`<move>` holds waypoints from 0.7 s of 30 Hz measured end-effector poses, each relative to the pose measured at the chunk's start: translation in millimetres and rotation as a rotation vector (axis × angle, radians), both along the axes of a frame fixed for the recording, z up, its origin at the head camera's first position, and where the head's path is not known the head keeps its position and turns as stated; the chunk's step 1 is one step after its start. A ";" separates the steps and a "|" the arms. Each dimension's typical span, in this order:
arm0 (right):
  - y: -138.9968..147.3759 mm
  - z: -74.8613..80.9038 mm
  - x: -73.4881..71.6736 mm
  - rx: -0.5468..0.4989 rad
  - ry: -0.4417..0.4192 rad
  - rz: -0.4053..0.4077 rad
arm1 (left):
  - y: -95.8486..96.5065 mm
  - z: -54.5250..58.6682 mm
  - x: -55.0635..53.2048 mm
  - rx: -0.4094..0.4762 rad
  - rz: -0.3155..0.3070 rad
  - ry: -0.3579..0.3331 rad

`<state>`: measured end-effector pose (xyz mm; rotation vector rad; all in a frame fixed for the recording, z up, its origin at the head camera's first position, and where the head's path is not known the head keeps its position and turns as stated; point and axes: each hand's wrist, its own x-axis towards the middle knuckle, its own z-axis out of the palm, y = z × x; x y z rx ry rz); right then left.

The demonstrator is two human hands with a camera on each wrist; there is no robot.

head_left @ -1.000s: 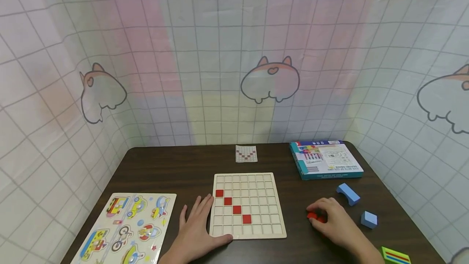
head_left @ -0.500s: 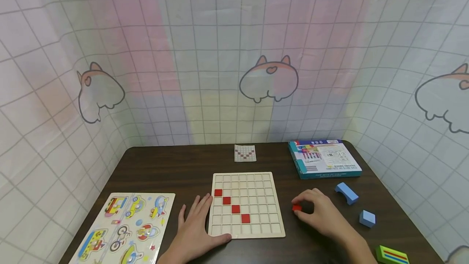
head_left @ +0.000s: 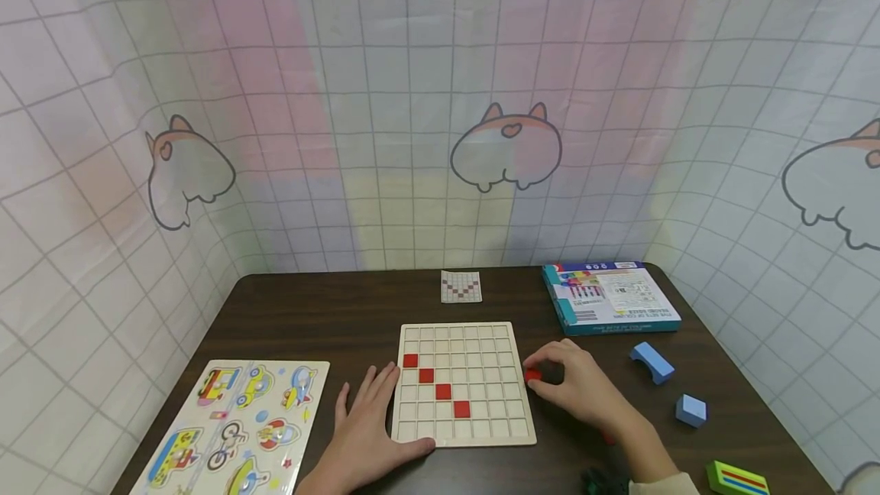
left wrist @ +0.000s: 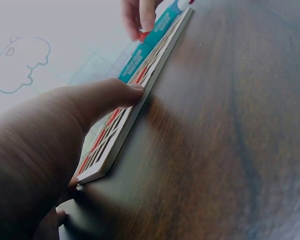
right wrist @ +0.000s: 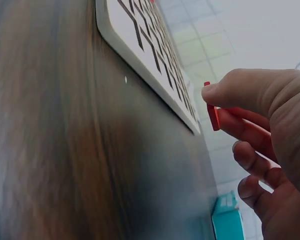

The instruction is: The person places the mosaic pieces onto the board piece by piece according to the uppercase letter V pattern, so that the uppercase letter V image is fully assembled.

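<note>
A pale grid board (head_left: 486,431) lies flat on the table, with several red square tiles set in a diagonal from its left side. My left hand (head_left: 367,422) rests at the board's lower left corner, fingers straight along the left edge. Its thumb (left wrist: 107,97) lies on the front rim in the left wrist view. Just beyond the board's right edge, my right hand (head_left: 577,384) pinches a red tile (right wrist: 213,112) between thumb and index finger, the other fingers loosely bent. Another bit of red (head_left: 608,438) shows beneath the right wrist, mostly hidden.
A small pattern card (head_left: 461,287) lies behind the board. A teal box (head_left: 619,300) is at back right. Blue blocks, an arch (head_left: 651,363) and a cube (head_left: 690,410), sit right of a green block (head_left: 737,478)'s far side. A picture puzzle board (head_left: 230,426) lies left.
My right hand has lifted a red tile from the right of the table and carried it left and forward to the board's right edge. The left hand has stayed put.
</note>
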<state>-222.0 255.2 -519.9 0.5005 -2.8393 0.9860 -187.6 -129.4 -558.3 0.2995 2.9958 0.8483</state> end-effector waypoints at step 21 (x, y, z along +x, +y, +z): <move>-56.8 -3.4 -12.0 -0.083 -0.100 0.142 | 0.1 -2.0 -3.5 -0.006 0.019 -0.044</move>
